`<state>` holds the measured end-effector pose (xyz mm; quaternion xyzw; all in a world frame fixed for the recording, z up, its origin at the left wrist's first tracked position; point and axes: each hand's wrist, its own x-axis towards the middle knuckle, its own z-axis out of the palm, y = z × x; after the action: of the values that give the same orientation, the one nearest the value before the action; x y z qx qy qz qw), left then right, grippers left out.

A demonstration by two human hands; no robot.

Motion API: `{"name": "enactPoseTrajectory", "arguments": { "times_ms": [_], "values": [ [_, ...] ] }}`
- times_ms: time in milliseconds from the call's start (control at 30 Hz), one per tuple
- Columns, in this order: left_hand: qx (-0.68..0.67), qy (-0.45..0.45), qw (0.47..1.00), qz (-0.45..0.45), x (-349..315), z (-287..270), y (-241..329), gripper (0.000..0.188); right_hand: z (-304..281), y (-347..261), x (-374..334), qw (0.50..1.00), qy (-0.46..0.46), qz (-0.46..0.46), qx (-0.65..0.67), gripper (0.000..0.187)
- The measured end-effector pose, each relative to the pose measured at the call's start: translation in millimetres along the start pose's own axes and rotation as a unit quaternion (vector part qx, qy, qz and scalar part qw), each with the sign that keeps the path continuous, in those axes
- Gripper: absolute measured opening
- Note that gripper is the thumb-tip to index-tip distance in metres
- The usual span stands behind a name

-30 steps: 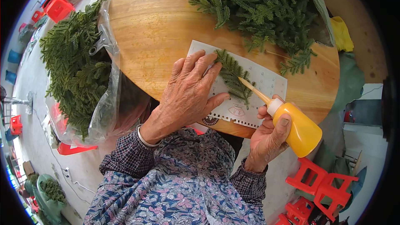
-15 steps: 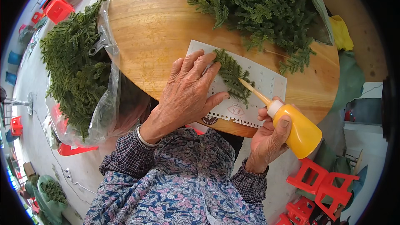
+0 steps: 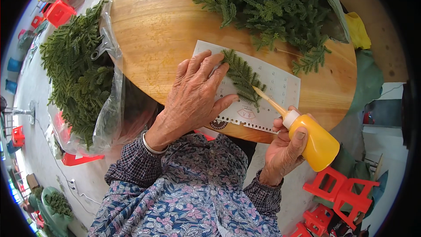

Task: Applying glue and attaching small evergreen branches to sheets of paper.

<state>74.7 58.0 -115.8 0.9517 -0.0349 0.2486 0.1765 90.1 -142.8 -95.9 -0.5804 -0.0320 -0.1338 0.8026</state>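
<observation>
Wooden table (image 3: 149,39), paper (image 3: 275,83) partly hidden by left hand (image 3: 193,87)

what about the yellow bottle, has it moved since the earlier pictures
Yes, slightly: the yellow bottle has shifted down the picture, judged against the wooden table.

White sheet (image 3: 287,94) partly out of sight beneath left hand (image 3: 193,87), sprig pile (image 3: 272,8) partly beyond upper edge.

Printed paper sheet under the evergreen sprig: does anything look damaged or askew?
Yes, mildly: the printed paper sheet lies at a slant on the wooden table, and its hole-punched lower edge looks ragged, with a small notch, as if torn out.
</observation>
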Motion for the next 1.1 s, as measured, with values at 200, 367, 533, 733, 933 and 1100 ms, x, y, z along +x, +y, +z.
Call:
{"name": "enactPoseTrajectory", "arguments": {
  "times_ms": [200,367,533,733,933,1100],
  "values": [
    [-0.007,0.001,1.0,0.002,6.9,-1.5,8.9,0.056,-4.8,-12.1,2.1,0.999,-0.011,-0.031,-0.012,0.042],
    [-0.025,0.016,1.0,0.011,9.8,-1.4,12.9,0.05,-10.6,-19.4,5.2,0.999,-0.032,-0.005,0.013,0.046],
    [-0.044,0.069,0.993,0.085,5.2,-3.7,24.1,0.045,-8.7,-10.1,2.2,0.999,0.001,-0.037,-0.007,0.042],
    [-0.096,0.006,0.99,0.099,-3.3,1.8,24.8,0.04,-9.3,-8.0,-3.3,1.0,-0.014,-0.025,0.001,0.043],
    [-0.089,-0.002,0.992,0.09,-2.4,2.8,26.0,0.04,-12.0,-10.2,-5.1,0.999,-0.021,-0.007,0.028,0.047],
    [-0.093,0.0,0.992,0.088,0.5,3.0,27.0,0.039,-12.2,-14.6,-4.8,1.0,-0.003,-0.009,0.015,0.047]
  ]
}}
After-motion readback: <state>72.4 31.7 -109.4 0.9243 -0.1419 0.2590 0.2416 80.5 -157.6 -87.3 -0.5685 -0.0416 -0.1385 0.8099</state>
